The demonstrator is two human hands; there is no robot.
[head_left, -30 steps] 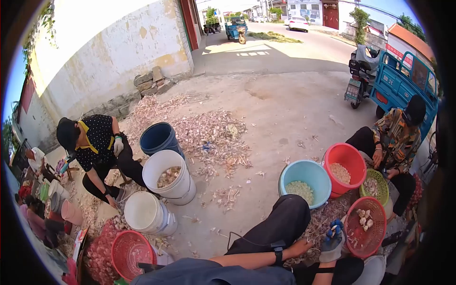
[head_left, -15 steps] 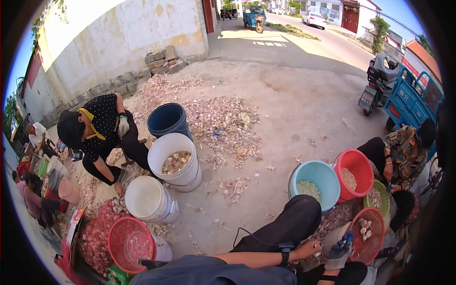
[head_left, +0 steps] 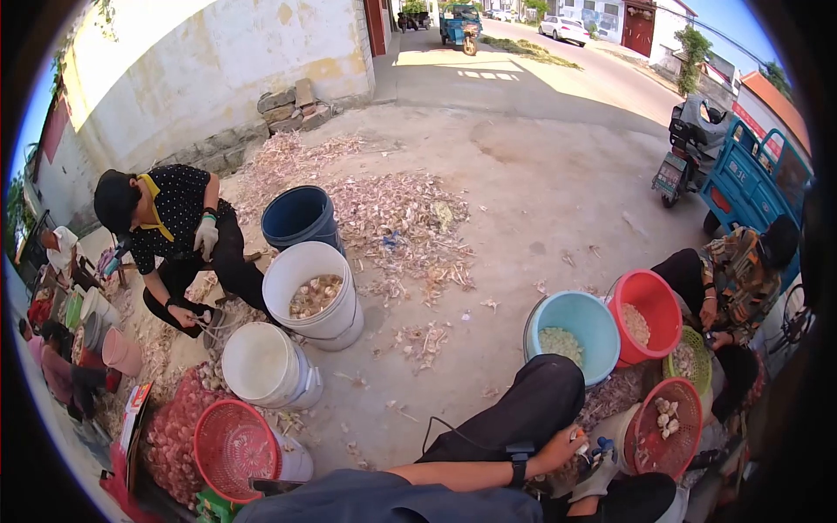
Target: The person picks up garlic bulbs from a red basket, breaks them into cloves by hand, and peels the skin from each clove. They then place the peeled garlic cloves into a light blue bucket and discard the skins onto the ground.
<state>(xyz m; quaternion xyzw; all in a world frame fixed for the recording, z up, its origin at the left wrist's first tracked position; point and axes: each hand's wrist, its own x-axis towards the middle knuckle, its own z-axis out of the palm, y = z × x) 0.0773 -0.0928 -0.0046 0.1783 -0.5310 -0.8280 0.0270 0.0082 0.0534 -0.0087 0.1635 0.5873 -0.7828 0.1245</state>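
My left hand (head_left: 558, 451), bare with a dark band at the wrist, is closed above my lap. A small orange and white bit shows at its fingertips, too small to name. Close beside it is my right hand (head_left: 598, 475) in a grey glove with blue fingertips. Its fingers are curled toward the left hand, and what they hold is hidden. Just right of the gloved hand, a red basket (head_left: 646, 433) contains several garlic bulbs (head_left: 668, 418). Pale peeled cloves (head_left: 560, 345) lie in a light blue bucket (head_left: 601, 315) beyond my knee.
A red bucket (head_left: 660, 301) and a green basket (head_left: 678, 376) stand near a co-worker (head_left: 741, 275) on the right. Across from me another co-worker (head_left: 181, 231) sits by white buckets (head_left: 336, 309) and a red net bag (head_left: 170, 436). Garlic skins (head_left: 410, 205) litter the concrete.
My right hand has drawn away from the red basket toward my left hand, its fingers now curled. The left co-worker's hand has risen from the net bag with a pale stalk. The view shifted slightly.
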